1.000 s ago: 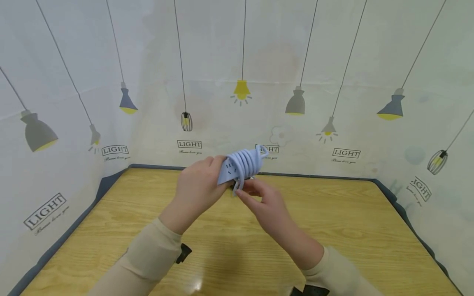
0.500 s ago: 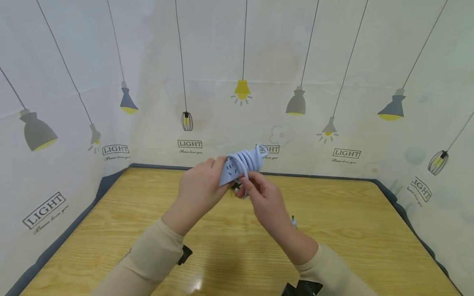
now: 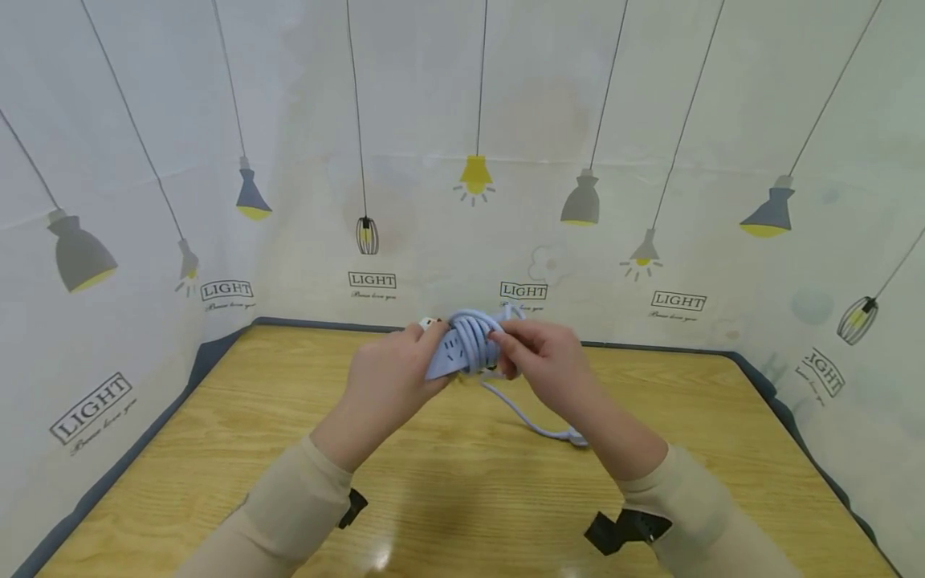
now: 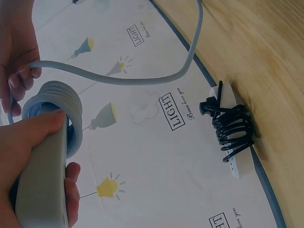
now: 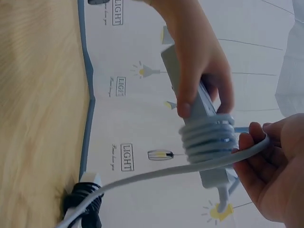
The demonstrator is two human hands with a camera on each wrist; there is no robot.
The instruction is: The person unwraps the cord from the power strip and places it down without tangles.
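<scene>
My left hand (image 3: 393, 365) grips one end of a pale blue-white power strip (image 3: 442, 363), held above the table with its socket face showing. The strip's own cord (image 3: 471, 341) is wound around its other half in several side-by-side turns. At the right of these turns my right hand (image 3: 551, 353) pinches the cord between thumb and fingers. From there a loose length (image 4: 142, 81) hangs in a curve in the left wrist view. In the head view its tail runs down to a plug (image 3: 576, 437), low over the table and partly behind the right forearm.
A second, white power strip wrapped in black cord (image 4: 232, 128) lies by the table's far edge, largely hidden behind my hands in the head view. Wood-grain table (image 3: 289, 449). Lamp-printed sheets (image 3: 405, 185) stand around its back and sides.
My right hand has moved from below the strip up and to the right, carrying the cord over the turns. The loose cord and its plug have come into view.
</scene>
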